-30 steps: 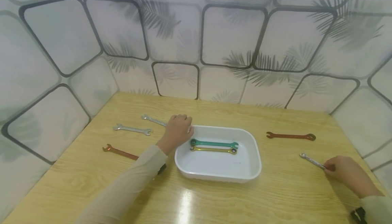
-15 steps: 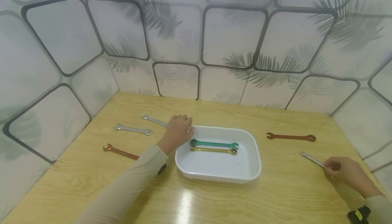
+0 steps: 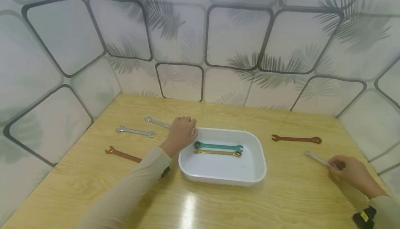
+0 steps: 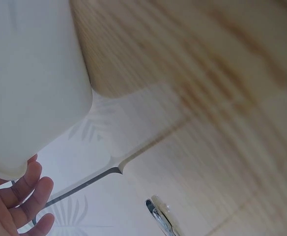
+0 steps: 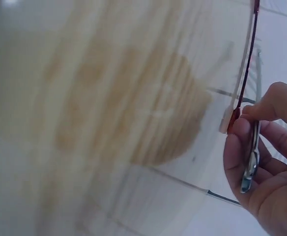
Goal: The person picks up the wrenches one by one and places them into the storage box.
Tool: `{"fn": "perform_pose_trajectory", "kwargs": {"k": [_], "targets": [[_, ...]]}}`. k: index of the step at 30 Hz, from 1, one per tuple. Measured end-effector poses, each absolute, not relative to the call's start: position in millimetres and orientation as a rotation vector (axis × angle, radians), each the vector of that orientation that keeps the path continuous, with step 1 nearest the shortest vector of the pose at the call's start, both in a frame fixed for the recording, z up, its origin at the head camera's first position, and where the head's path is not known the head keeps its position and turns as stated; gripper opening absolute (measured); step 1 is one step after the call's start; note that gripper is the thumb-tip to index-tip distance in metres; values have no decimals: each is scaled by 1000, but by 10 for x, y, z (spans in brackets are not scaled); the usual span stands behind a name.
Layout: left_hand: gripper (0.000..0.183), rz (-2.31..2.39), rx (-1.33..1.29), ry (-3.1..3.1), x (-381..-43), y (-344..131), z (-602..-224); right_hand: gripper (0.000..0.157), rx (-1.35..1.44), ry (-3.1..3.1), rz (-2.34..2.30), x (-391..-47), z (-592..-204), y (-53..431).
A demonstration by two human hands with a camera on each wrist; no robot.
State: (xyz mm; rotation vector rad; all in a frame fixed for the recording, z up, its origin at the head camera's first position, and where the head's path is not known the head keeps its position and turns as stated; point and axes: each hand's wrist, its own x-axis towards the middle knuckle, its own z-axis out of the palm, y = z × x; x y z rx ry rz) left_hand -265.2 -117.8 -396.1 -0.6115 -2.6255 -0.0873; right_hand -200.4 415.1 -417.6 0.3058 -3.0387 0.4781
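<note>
Right wrist view: my right hand [image 5: 276,187] is clamped on a silver wrench [image 5: 252,162], pinching it between thumb and fingers. 1 end sits against my fingers near the palm; the other sticks out past my thumb. In the head view that free end points away from me and leftward over the desk [image 3: 281,194]; I can't tell whether its tip touches the surface. A black device [image 3: 365,217] is at that wrist, beside my beige right sleeve [image 3: 389,208].

Beyond the held wrench, a red combination wrench [image 3: 296,139] lies on the desk, ring end to the right, open end toward the white tray [image 3: 218,181]. My left hand [image 3: 181,133] is at the far left corner of that tray, curled on its rim, thumb on the inner side, the other fingers outside.

In the tray 2 wrenches lie side by side: a green ratcheting wrench [image 3: 220,147], ring end left, and just nearer to me a gold ratcheting wrench [image 3: 217,152], ring end right.

On the left, 3 more lie on the desk. A double open-end wrench [image 3: 135,131] shows whole; a slim silver spanner [image 3: 157,122] runs partly behind my left hand, and a copper-red spanner [image 3: 123,154] runs partly behind my left sleeve [image 3: 131,187]. A leaf-patterned wall [image 3: 179,83] stands behind the desk.
</note>
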Motion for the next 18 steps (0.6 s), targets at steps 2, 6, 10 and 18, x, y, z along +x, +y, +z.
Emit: {"fn": "perform_pose_trajectory", "kwargs": {"k": [2,6,10,18], "targets": [[17,-90,-614,-2627,-2652,-1178,-3961,11,311,-3003,501,-2000,-4152,4130],[17,-92,-615,-2627,-2652,-1181,-3960,16,314,-2968,519,-2029,-4016,4059],[17,-93,-616,-2631,-2647,-1180,-3948,17,312,-2963,518,-2079,-3783,3940],[18,-89,-612,-2636,-2633,-1176,-3940,16,383,-2862,521,-2208,-3316,3628]]}}
